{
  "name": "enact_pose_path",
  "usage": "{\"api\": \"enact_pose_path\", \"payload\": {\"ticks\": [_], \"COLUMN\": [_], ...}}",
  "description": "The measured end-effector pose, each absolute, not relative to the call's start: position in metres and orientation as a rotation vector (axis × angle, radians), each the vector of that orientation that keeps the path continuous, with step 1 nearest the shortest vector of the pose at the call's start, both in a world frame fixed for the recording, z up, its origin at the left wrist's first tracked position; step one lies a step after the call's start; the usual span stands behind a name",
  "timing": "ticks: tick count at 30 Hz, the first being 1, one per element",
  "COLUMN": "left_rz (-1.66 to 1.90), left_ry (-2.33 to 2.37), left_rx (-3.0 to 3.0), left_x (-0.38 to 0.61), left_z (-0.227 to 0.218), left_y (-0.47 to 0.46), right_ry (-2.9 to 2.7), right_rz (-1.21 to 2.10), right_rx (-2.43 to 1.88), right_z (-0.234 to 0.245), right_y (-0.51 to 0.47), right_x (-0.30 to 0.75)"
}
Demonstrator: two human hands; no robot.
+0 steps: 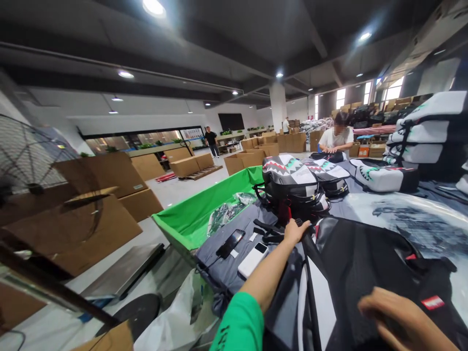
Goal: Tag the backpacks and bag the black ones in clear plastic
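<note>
Nearest the lens, the right hand (398, 319) is recorded low at the right and motion-blurred, above the black backpack (365, 263) that lies flat across the table in front. Risk, as judged: the black strap (306, 258) is drawn out from this backpack toward the far side. If it is pulled hard while the bag is not pinned, the whole bag could be dragged leftward. The black phone (230, 243) and the white device (253, 259) lie just beside the bag on the grey cloth (252, 222), near its edge, and could be swept off toward the green bin (190, 219). A second risk is noted: the strap end sits close against the shark-print backpack (288, 178) and could be snagged on its own loose straps. Grip: the left hand (295, 230), on the green-sleeved arm, is seen curled down with the thumb on top, apparently clenched on the strap end. The right hand is held slack with fingers extended, grasping nothing; contact with the bag cannot be confirmed. A co-worker (338, 139) is seated well apart at the far end.
</note>
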State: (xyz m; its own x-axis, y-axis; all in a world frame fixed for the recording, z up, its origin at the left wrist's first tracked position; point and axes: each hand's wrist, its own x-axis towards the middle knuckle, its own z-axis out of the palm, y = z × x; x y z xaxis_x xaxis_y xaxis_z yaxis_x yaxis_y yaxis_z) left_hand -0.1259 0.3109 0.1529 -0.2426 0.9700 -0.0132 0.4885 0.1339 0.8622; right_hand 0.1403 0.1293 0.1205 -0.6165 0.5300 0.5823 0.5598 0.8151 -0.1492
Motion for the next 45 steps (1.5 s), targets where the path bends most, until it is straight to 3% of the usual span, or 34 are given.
{"api": "enact_pose_path", "payload": {"ticks": [3,12,22,32,36,41,45], "left_rz": [1.069,1.232,1.324,1.277,1.279,1.337,1.433], "left_ry": [1.824,1.440,1.637,1.386,1.181,0.924,0.871], "left_rx": [1.404,1.741,1.113,0.697,0.782,1.083,1.339], "left_x": [-0.115,-0.116,-0.103,-0.137,-0.151,-0.151,-0.136], "left_z": [0.160,0.194,0.149,0.094,0.123,0.188,0.221], "left_y": [0.328,0.305,0.345,0.337,0.332,0.315,0.310], "right_ry": [-2.511,-2.116,-2.195,-2.413,-2.312,-2.190,-2.165], "right_rz": [0.204,0.350,0.487,0.417,0.393,0.240,0.176], "right_rx": [-0.922,-0.947,-1.144,-1.104,-1.143,-1.077,-1.175], "right_z": [0.154,0.177,0.131,0.118,0.128,0.178,0.193], "right_y": [0.195,0.347,0.328,0.314,0.333,0.357,0.319], "right_x": [0.103,0.056,0.029,0.046,0.034,0.021,0.045]}}
